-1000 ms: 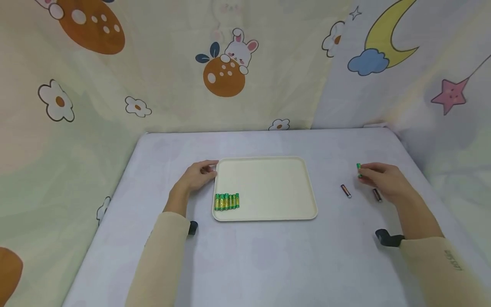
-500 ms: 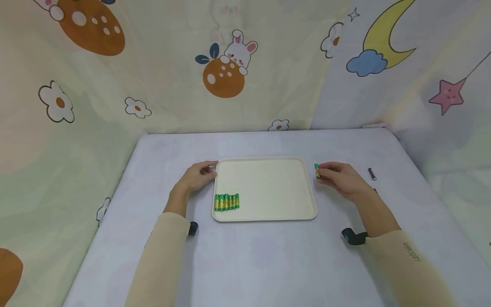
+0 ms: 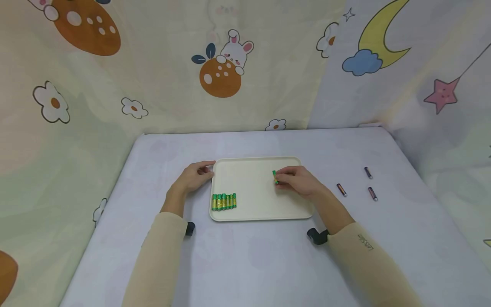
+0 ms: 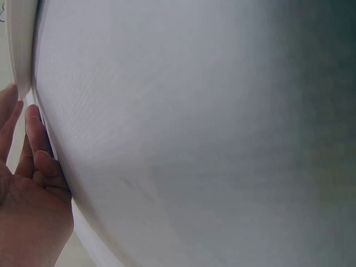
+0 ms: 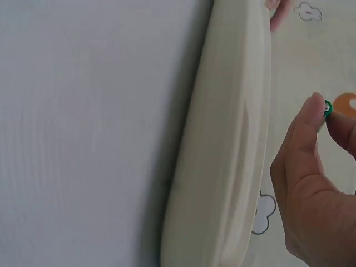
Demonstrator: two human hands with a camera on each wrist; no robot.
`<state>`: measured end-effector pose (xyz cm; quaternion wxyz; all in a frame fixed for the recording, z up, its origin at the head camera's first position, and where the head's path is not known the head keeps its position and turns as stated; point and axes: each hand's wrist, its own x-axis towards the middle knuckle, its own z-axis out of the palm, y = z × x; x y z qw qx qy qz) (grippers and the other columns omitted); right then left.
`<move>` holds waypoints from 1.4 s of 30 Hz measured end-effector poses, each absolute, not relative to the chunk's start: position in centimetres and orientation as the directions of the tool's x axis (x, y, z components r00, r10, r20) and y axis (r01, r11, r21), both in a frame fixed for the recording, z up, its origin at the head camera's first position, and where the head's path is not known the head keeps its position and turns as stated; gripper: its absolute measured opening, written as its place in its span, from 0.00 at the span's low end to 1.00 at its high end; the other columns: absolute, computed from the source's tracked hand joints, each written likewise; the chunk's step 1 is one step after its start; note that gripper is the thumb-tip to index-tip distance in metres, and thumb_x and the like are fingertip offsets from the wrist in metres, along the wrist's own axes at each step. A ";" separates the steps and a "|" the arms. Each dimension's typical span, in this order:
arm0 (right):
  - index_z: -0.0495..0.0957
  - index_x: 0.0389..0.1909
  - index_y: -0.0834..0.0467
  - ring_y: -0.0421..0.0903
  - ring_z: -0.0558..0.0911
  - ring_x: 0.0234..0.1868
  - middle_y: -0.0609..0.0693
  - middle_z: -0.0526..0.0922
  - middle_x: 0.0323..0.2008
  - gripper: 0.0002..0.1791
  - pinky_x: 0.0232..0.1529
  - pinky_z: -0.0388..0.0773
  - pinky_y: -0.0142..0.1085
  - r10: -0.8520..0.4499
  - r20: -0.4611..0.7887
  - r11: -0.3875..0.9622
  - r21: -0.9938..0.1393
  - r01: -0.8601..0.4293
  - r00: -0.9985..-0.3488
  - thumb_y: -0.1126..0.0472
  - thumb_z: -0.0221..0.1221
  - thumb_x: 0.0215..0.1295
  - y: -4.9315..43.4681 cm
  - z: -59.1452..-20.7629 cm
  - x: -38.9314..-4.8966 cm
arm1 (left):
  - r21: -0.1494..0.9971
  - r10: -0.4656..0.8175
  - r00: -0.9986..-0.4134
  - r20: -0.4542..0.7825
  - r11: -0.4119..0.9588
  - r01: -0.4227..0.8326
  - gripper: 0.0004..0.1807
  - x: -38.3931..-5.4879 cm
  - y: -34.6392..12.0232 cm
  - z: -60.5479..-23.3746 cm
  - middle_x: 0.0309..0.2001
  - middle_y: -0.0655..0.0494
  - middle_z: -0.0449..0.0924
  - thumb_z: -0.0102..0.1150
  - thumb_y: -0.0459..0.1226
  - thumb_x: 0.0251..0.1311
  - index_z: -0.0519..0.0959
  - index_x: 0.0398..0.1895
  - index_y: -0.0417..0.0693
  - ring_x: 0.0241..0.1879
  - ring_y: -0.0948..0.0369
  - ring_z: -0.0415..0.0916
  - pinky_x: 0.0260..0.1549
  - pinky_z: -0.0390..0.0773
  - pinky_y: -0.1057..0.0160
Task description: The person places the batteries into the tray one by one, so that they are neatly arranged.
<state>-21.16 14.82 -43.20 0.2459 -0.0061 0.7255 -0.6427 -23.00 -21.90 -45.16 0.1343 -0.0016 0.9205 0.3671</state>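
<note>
A green-and-yellow battery (image 3: 275,177) is pinched between the thumb and fingertips of my right hand (image 3: 299,181), over the right half of a cream tray (image 3: 261,159). In the right wrist view the green end of this battery (image 5: 327,109) shows between thumb and fingers. Several matching batteries (image 3: 224,201) lie side by side in a row in the tray's front left corner. My left hand (image 3: 194,177) rests at the tray's left rim, index finger reaching to the back corner. The left wrist view shows the left hand (image 4: 36,217) with its fingertips right at the tray's edge (image 4: 22,50).
To the right of the tray, three dark batteries lie apart on the white-covered table (image 3: 253,264): a near-left battery (image 3: 342,190), a back battery (image 3: 368,172) and a front-right battery (image 3: 373,194). A printed cloth (image 3: 165,64) rises behind the table.
My right hand has moved left with the green battery, from the table's right side to over the tray, uncovering the dark batteries. The left hand has stayed at the tray's rim.
</note>
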 end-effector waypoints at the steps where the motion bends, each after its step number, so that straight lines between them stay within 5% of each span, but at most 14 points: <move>1: 0.74 0.58 0.74 0.44 0.86 0.40 0.58 0.81 0.46 0.19 0.49 0.84 0.36 -0.332 -0.355 0.171 -0.934 0.314 -0.874 0.66 0.60 0.73 14.2 -43.4 -21.1 | 0.678 0.097 -0.965 -0.243 0.728 -0.097 0.27 -23.0 -21.9 -45.2 0.56 0.51 0.76 0.57 0.46 0.73 0.72 0.73 0.59 0.55 0.52 0.71 0.56 0.71 0.50; 18: 0.84 0.47 0.64 0.43 0.88 0.34 0.55 0.87 0.40 0.11 0.43 0.85 0.35 -0.400 -0.430 0.318 -0.893 0.318 -0.810 0.64 0.64 0.66 7.9 -44.5 -19.1 | 0.686 0.086 -0.965 -0.248 0.719 -0.112 0.27 -23.1 -22.0 -45.5 0.57 0.50 0.77 0.59 0.46 0.73 0.72 0.74 0.60 0.55 0.51 0.71 0.56 0.72 0.50; 28: 0.83 0.42 0.61 0.43 0.89 0.30 0.52 0.86 0.34 0.08 0.41 0.83 0.34 -0.389 -0.377 0.490 -0.857 0.157 -0.841 0.62 0.61 0.67 5.6 -43.7 -18.2 | 0.672 0.083 -0.967 -0.241 0.733 -0.105 0.27 -23.1 -22.2 -45.1 0.57 0.50 0.77 0.58 0.46 0.73 0.72 0.74 0.59 0.55 0.51 0.71 0.56 0.72 0.49; 42: 0.82 0.47 0.62 0.45 0.88 0.34 0.52 0.87 0.34 0.12 0.45 0.81 0.36 -0.412 -0.356 0.506 -0.855 0.115 -0.838 0.64 0.56 0.67 7.4 -43.2 -17.4 | 0.681 0.102 -0.968 -0.229 0.727 -0.084 0.27 -22.9 -22.0 -45.4 0.56 0.49 0.77 0.58 0.46 0.73 0.71 0.74 0.58 0.55 0.51 0.72 0.55 0.72 0.50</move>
